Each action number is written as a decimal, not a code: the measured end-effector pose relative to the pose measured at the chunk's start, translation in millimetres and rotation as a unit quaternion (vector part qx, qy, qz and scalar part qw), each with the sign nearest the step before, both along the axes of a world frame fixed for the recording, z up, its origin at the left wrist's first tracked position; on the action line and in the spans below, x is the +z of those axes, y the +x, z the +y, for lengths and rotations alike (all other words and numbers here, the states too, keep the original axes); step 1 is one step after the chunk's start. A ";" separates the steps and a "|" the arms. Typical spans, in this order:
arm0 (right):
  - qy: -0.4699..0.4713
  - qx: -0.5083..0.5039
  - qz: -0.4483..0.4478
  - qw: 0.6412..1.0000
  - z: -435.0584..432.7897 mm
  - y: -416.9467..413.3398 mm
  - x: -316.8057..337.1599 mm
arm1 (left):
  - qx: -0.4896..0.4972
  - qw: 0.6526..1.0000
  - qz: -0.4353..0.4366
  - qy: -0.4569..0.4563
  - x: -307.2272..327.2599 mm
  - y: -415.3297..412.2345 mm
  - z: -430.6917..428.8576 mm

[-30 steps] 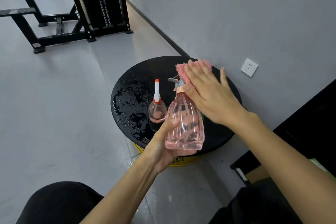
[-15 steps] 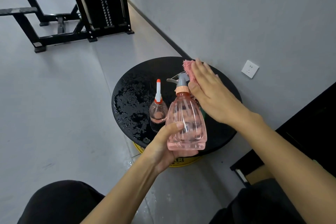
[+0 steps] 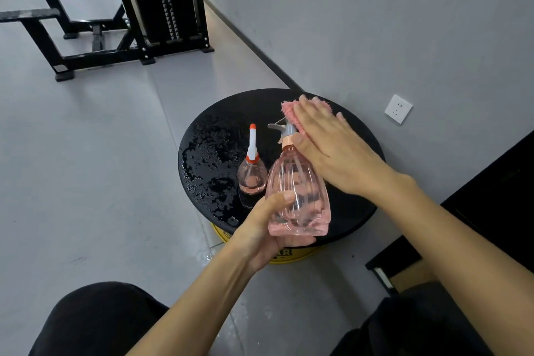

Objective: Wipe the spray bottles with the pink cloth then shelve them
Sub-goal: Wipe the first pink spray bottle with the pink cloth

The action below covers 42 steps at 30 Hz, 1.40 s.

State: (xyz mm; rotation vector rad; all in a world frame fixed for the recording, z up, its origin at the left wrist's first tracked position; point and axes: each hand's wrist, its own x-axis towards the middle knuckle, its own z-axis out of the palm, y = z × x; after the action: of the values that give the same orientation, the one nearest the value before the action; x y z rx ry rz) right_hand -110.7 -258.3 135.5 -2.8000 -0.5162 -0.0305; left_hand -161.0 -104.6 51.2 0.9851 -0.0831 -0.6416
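Open room over the wet tabletop point(image 3: 208, 153) left of the small bottle point(image 3: 252, 173); wall point(image 3: 375, 37) close behind

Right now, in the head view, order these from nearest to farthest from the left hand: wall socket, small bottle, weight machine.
1. small bottle, just beyond the left hand.
2. wall socket, right, on the wall.
3. weight machine, far back, left.

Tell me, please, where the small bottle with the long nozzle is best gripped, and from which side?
Probably its round body, fingers curling in from the left: the small bottle stands upright, its nozzle is thin and tapered, and the large spray bottle crowds its right.
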 end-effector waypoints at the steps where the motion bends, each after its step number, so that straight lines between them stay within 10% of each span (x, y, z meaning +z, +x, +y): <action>1: 0.002 0.001 0.003 1.000 1.4 -0.6 0.0 | -0.003 1.000 -0.001 0.002 0.0 -0.2 -0.7; 42: 0.013 0.074 -0.011 0.997 -4.1 1.8 0.4 | 0.017 0.999 -0.021 0.023 -1.0 2.3 -1.4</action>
State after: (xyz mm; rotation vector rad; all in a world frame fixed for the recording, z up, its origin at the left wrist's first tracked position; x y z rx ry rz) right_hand -108.9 -262.5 135.9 -2.7302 -0.7216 -0.0377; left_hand -158.7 -106.0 50.2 1.0418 -0.0893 -0.5930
